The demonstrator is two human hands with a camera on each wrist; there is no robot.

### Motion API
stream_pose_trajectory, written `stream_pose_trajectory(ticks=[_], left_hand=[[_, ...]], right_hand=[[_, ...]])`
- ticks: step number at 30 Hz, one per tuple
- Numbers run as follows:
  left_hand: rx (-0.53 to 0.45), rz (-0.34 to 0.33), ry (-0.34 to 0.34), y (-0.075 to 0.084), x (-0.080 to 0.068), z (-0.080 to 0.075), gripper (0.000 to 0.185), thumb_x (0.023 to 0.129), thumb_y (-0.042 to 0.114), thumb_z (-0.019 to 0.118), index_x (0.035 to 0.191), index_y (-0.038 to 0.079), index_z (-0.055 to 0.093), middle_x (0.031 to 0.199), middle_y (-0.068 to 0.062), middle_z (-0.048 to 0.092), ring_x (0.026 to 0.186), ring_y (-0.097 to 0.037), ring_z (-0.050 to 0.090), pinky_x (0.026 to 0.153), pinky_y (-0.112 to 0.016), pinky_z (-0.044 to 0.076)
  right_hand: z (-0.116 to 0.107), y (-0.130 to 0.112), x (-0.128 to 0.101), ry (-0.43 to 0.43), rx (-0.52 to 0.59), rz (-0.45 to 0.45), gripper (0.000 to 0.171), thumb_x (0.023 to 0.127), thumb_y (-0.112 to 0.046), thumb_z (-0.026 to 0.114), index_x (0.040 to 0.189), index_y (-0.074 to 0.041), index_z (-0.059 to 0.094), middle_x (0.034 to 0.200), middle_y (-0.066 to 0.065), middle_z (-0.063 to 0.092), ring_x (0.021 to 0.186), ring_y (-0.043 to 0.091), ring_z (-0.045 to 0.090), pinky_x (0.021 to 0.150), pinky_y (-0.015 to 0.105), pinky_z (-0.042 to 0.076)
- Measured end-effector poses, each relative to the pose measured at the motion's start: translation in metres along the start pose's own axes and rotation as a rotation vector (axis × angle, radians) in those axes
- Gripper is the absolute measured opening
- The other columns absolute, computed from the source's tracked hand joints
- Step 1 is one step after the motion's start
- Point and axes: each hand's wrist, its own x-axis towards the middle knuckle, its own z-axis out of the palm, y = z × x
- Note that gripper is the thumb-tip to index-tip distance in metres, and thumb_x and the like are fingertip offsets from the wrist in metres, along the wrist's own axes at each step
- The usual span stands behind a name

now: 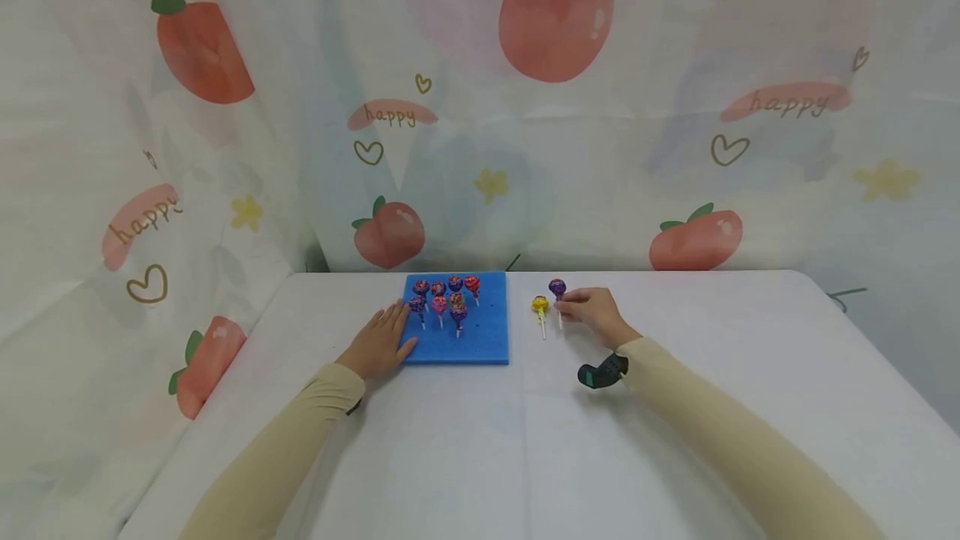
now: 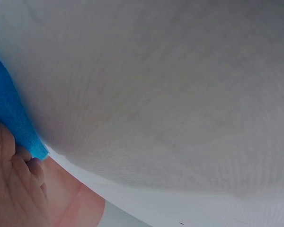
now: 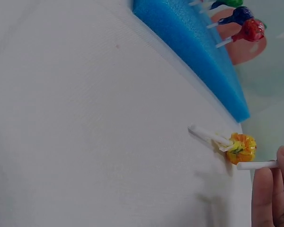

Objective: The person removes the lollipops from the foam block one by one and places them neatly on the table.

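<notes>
Lollipop [image 1: 557, 288] pinched in right hand [image 1: 596, 313]

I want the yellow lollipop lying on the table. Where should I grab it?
Pinch the yellow lollipop by its white stick, coming from above. It lies flat on the table, its stick bare and pointing away from the blue foam block.

White table [image 1: 675, 440], fruit-printed curtain [image 1: 637, 107] behind and at left.
</notes>
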Motion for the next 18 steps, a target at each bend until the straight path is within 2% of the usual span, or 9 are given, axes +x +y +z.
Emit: stream_pose_trajectory(ticks=[9, 18], left_hand=[[0.011, -0.001, -0.004, -0.001, 0.0, 0.0, 0.069, 0.099, 0.041, 0.037, 0.146, -0.006, 0.02, 0.155, -0.023, 0.019, 0.144, -0.036, 0.02, 0.118, -0.047, 0.018], [-0.004, -0.003, -0.007, 0.001, 0.0, -0.003, 0.068, 0.099, 0.04, 0.038, 0.146, -0.007, 0.021, 0.154, -0.024, 0.02, 0.144, -0.036, 0.021, 0.118, -0.047, 0.018]], right_hand=[[0.001, 0.006, 0.004, 0.04, 0.0, 0.042, 0.033, 0.09, -0.016, 0.063, 0.116, 0.005, 0.062, 0.118, 0.022, 0.061, 0.068, 0.003, 0.06, 0.073, 0.02, 0.056], [0.005, 0.011, 0.011, 0.092, -0.038, 0.124, 0.031, 0.087, -0.014, 0.066, 0.111, 0.006, 0.064, 0.115, 0.02, 0.06, 0.064, 0.005, 0.058, 0.061, 0.014, 0.051]])
